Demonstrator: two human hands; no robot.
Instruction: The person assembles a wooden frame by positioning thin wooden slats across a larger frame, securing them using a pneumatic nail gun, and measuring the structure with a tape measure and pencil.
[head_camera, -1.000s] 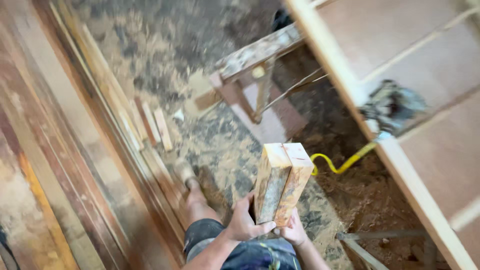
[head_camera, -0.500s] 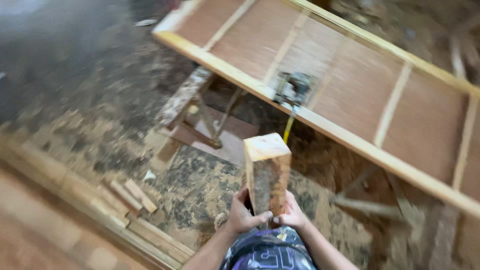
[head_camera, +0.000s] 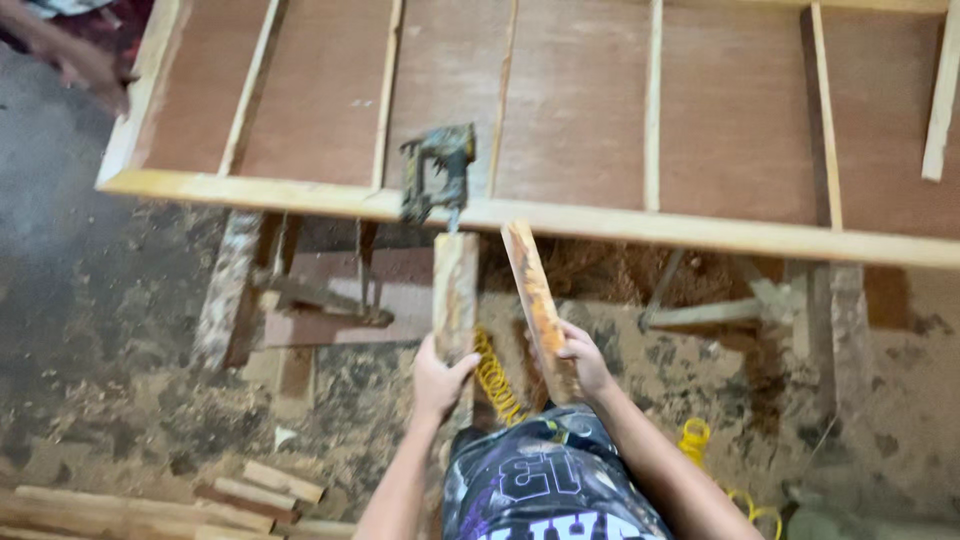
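My left hand (head_camera: 438, 377) grips the lower end of an upright wooden slat (head_camera: 455, 290). My right hand (head_camera: 583, 362) grips a second wooden slat (head_camera: 532, 290), tilted a little to the left. The two slats are apart, with their top ends close to the near rail of a large plywood panel with a timber frame (head_camera: 620, 222). A grey nail gun (head_camera: 437, 176) rests on that near rail, just above the left slat. A yellow coiled air hose (head_camera: 492, 375) hangs between my hands.
The panel lies on wooden trestles (head_camera: 232, 290) over a sawdust-covered floor. Short wood offcuts (head_camera: 262, 486) lie at the lower left. More yellow hose (head_camera: 700, 445) is on the floor at the right. Another person's hand (head_camera: 85, 70) shows at the top left.
The two slats, held together as one bundle before, are now separated, one in each hand. The view has swung so the framed panel lies straight ahead.
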